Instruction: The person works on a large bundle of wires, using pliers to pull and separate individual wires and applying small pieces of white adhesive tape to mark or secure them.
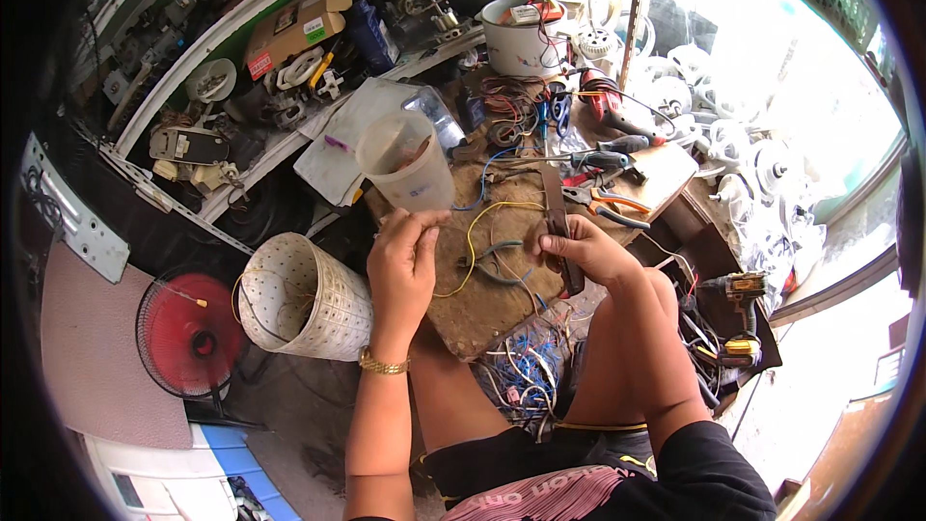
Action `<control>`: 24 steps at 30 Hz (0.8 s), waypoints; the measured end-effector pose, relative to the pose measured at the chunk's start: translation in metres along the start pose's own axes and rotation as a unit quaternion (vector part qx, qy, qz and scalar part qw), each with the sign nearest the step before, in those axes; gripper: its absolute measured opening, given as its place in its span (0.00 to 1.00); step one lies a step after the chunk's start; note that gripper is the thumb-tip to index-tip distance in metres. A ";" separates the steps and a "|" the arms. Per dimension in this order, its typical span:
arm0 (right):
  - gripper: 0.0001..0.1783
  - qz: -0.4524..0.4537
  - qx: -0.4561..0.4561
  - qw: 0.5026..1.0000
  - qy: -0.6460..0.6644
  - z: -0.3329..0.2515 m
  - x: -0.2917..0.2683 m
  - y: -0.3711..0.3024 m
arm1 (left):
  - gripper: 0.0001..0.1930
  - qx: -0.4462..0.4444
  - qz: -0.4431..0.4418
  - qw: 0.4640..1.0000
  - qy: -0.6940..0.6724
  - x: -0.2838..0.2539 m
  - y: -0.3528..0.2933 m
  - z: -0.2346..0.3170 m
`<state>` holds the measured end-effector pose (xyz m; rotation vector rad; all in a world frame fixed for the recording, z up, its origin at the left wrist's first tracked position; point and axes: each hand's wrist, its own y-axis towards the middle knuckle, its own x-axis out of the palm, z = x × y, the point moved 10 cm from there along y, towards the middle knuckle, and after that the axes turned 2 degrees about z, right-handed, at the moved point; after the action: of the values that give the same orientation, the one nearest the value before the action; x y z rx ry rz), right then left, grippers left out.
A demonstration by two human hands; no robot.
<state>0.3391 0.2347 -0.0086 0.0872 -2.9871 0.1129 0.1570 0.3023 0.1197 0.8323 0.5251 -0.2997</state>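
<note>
Rust-brown flat blade (554, 198) is held above the brown work surface (482, 323), its long axis pointing away from the seated person. Right hand (585, 249) is closed firmly about its near portion, thumb laid across; forearm enters from the lower right, elbow bent outward. Left hand (405, 249) is raised near the left edge of the surface, forearm nearly vertical in view, wrist bearing a gold-coloured bracelet (384, 364). Its fingers are bent and the thumb drawn in; from here I cannot tell how tightly they meet or whether anything is pinched. Yellow wire (472, 241) curves across the surface between the hands.

Containers noted: translucent plastic tub (429, 191), upright just beyond the left hand, with a brownish item (413, 154) inside, not identifiable. White perforated bucket (345, 316), tilted, left of the left forearm, containing strands of wire. Grey-white pot (516, 53) at the far side, a red-and-black item (548, 10) at its mouth. Cardboard box (299, 27) on the shelf; contents not visible.
</note>
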 end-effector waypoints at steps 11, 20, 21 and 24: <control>0.16 -0.095 0.078 0.931 0.343 0.020 0.084 0.005 | 0.05 -0.004 0.023 1.000 -0.008 -0.017 -0.016 0.010; 0.13 0.160 -0.104 0.893 -0.407 -0.011 0.052 0.009 | 0.09 0.071 -0.105 0.969 0.213 -0.001 -0.046 0.017; 0.12 0.197 -0.089 0.846 -0.488 -0.014 0.052 0.008 | 0.10 0.089 -0.105 0.961 0.240 0.002 -0.053 0.019; 0.15 0.168 -0.050 0.865 -0.470 -0.013 0.047 0.015 | 0.12 0.023 -0.087 0.967 0.237 -0.005 -0.064 -0.003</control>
<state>0.2934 0.2484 0.0102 -0.5592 -3.9418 -0.0803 0.1232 0.2641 0.0807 0.9073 1.0468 -0.2740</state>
